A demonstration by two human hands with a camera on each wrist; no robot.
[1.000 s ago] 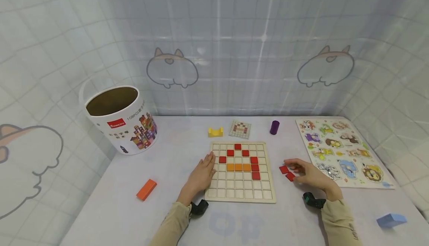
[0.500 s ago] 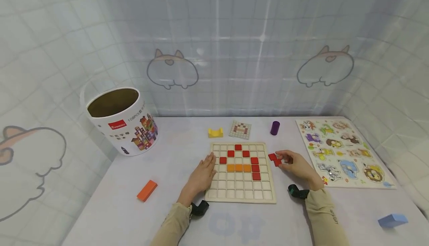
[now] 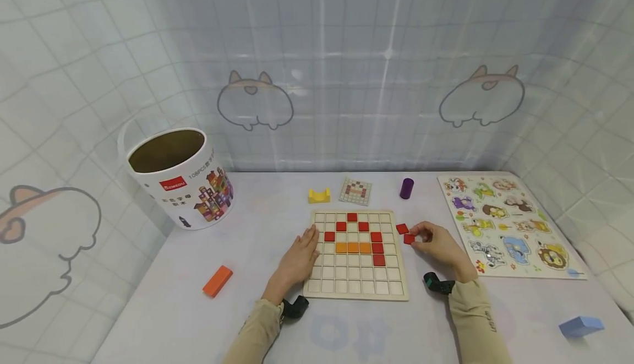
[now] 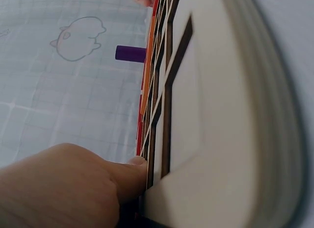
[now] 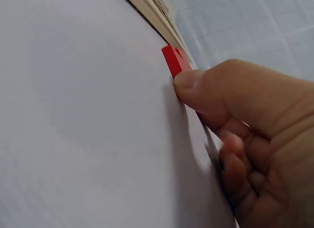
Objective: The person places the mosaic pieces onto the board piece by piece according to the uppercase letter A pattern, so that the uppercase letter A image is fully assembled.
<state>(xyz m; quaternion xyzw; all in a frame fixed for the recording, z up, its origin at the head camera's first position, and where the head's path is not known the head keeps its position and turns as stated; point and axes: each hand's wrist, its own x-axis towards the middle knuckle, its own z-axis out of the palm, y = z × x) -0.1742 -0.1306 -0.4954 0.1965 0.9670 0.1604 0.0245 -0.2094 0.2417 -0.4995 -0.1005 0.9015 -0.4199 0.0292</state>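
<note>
A wooden grid board (image 3: 355, 288) lies on the table, with red tiles (image 3: 378, 260) and a row of orange tiles (image 3: 353, 248) in its cells. My left hand (image 3: 297, 259) rests on the board's left edge with fingers extended; the left wrist view shows the thumb (image 4: 132, 174) against that edge. Just right of the board, my right hand (image 3: 440, 247) pinches a red square tile (image 3: 409, 239) between thumb and fingers. Another red tile (image 3: 402, 229) lies beside it, nearer the board. In the right wrist view the thumb presses the red tile (image 5: 172, 60) low over the table.
Behind the board are a small pattern card (image 3: 355, 191), a yellow block (image 3: 319, 195) and a purple cylinder (image 3: 406, 188). An animal puzzle board (image 3: 515, 226) and blue block (image 3: 580, 326) lie right. A white bucket (image 3: 183, 188) and orange block (image 3: 217, 281) stand left.
My right hand has moved left and slightly away from me, bringing the two red tiles close to the board's right edge. The tiles now sit slightly apart. My left hand stays put.
</note>
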